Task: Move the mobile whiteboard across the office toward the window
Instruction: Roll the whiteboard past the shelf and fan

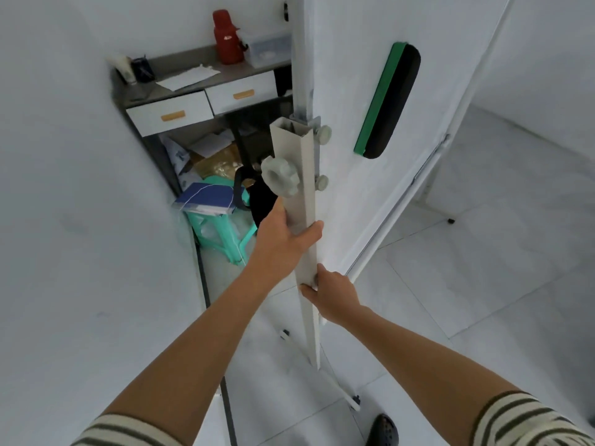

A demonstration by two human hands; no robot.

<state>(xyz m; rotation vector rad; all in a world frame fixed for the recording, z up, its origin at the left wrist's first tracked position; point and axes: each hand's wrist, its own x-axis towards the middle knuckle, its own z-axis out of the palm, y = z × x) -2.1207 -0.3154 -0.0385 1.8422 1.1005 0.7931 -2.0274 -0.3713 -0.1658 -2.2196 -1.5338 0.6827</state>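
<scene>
The mobile whiteboard (360,75) stands right in front of me, its white panel tilted away to the right. A green and black eraser (388,99) sticks to the panel. The white upright post of the stand (297,175) carries grey plastic knobs (279,180). My left hand (283,243) is wrapped around this post below the big knob. My right hand (333,296) grips the same post a little lower. The stand's foot bar with a caster (355,401) rests on the floor near my shoe (383,429).
A white partition wall (80,220) runs close along the left. Behind the board is a grey desk with two drawers (199,106), a red thermos (227,37), and a green stool (222,226) with clutter below. Pale tiled floor (483,300) spreads to the right.
</scene>
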